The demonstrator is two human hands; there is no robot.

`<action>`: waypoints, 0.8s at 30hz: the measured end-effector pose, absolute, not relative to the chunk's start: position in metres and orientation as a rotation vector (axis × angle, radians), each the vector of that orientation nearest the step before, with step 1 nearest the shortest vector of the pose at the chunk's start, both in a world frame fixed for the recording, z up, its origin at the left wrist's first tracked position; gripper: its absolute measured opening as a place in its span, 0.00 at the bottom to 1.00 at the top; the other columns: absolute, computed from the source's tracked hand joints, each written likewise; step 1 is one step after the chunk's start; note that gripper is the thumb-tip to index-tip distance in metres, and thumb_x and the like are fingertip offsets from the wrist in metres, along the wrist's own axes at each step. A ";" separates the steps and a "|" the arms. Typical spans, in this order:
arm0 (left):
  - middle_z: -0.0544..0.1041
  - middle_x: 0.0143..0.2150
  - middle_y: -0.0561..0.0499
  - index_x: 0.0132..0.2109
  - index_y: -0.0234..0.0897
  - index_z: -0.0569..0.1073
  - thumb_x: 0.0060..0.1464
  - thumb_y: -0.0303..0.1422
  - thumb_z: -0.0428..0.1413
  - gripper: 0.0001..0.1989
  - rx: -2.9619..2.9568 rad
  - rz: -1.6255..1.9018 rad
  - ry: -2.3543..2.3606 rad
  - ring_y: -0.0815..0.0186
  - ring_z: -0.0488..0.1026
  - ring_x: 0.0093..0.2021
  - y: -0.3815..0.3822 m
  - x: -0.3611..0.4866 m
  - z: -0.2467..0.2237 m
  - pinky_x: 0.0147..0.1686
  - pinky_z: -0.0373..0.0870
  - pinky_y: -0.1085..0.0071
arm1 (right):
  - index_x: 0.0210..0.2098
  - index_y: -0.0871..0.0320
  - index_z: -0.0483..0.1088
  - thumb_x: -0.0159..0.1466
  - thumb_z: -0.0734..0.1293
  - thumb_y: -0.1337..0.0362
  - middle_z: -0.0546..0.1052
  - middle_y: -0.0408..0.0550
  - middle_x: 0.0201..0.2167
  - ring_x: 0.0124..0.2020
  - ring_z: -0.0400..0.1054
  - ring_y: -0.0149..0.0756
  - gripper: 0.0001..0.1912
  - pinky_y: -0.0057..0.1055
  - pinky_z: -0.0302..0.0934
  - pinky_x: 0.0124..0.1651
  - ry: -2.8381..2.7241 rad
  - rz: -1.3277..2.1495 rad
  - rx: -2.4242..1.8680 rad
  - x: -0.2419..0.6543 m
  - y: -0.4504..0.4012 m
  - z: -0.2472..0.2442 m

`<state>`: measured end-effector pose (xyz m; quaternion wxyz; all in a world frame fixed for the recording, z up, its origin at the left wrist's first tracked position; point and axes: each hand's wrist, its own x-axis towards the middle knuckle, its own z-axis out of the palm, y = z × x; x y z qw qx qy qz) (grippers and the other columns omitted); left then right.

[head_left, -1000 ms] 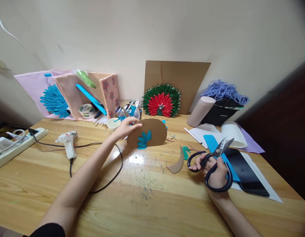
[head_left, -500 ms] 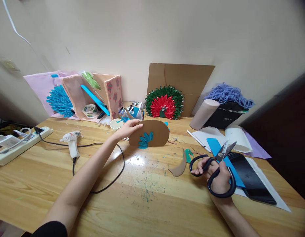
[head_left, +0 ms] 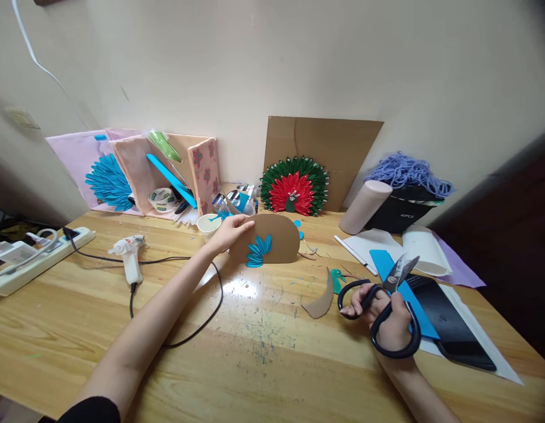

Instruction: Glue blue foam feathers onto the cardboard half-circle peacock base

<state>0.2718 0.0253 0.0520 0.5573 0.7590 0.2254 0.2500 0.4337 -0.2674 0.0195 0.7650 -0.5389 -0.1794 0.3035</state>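
My left hand [head_left: 230, 231] grips the upper left edge of a rounded cardboard piece [head_left: 283, 238], which stands on its flat side on the table. Several blue petals [head_left: 260, 251] fan out from its lower middle. In my right hand [head_left: 391, 323] is a pair of black-handled scissors [head_left: 396, 346], fingers through the loops and blades parted, pointing up and away. Below the blades lie a blue strip [head_left: 420, 317] and a black phone-like slab [head_left: 452, 329]. Left of the scissors rest a curved cardboard scrap [head_left: 320, 304] and a green bird-shaped cutout [head_left: 337, 280].
A glue gun [head_left: 131, 258] with a looping black cord stands left, by a power strip [head_left: 82, 238]. Behind are a paper cup [head_left: 208, 225], a red and green peacock-like fan [head_left: 293, 185], a cardboard sheet [head_left: 320, 138], a pale roll [head_left: 364, 205] and purple yarn [head_left: 407, 171].
The cardboard piece has turned and shifted slightly left with my left hand. My right hand still holds the open scissors in nearly the same spot. The view has tilted up a little.
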 end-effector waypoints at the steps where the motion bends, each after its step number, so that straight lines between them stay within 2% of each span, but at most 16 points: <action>1: 0.76 0.34 0.50 0.39 0.33 0.73 0.47 0.46 0.54 0.20 1.799 0.603 0.534 0.64 0.70 0.33 0.027 0.273 0.050 0.30 0.64 0.74 | 0.21 0.58 0.65 0.45 0.63 0.38 0.66 0.42 0.13 0.14 0.61 0.34 0.27 0.37 0.64 0.20 -0.386 0.664 -1.169 0.434 -0.267 0.020; 8: 0.75 0.32 0.52 0.36 0.34 0.74 0.50 0.46 0.52 0.18 1.835 0.665 0.584 0.66 0.68 0.32 0.031 0.273 0.049 0.30 0.61 0.76 | 0.20 0.58 0.65 0.45 0.64 0.38 0.66 0.42 0.11 0.13 0.62 0.35 0.27 0.37 0.64 0.19 -0.372 0.682 -1.160 0.434 -0.266 0.019; 12: 0.74 0.27 0.53 0.32 0.34 0.74 0.49 0.46 0.53 0.18 1.720 0.664 0.619 0.68 0.66 0.28 0.027 0.271 0.056 0.28 0.59 0.76 | 0.21 0.57 0.63 0.48 0.64 0.41 0.65 0.41 0.11 0.13 0.63 0.33 0.24 0.34 0.64 0.19 -0.377 0.653 -1.222 0.430 -0.264 0.018; 16: 0.75 0.28 0.51 0.34 0.33 0.75 0.47 0.47 0.55 0.19 1.530 0.552 0.537 0.66 0.69 0.29 0.015 0.271 0.061 0.29 0.61 0.75 | 0.24 0.58 0.63 0.48 0.69 0.47 0.64 0.37 0.11 0.13 0.63 0.31 0.21 0.30 0.65 0.20 -0.444 0.691 -1.308 0.426 -0.259 0.016; 20: 0.76 0.30 0.50 0.35 0.33 0.75 0.47 0.47 0.55 0.20 1.438 0.396 0.457 0.66 0.70 0.29 -0.006 0.277 0.062 0.31 0.62 0.74 | 0.27 0.59 0.64 0.45 0.71 0.46 0.64 0.36 0.10 0.12 0.64 0.31 0.23 0.29 0.64 0.18 -0.517 0.810 -1.322 0.420 -0.255 0.013; 24: 0.76 0.30 0.49 0.33 0.33 0.75 0.46 0.48 0.56 0.20 1.433 0.294 0.439 0.67 0.70 0.29 -0.029 0.283 0.063 0.30 0.63 0.74 | 0.25 0.59 0.63 0.45 0.72 0.49 0.64 0.36 0.11 0.12 0.63 0.30 0.21 0.28 0.63 0.18 -0.575 0.850 -1.380 0.417 -0.256 0.010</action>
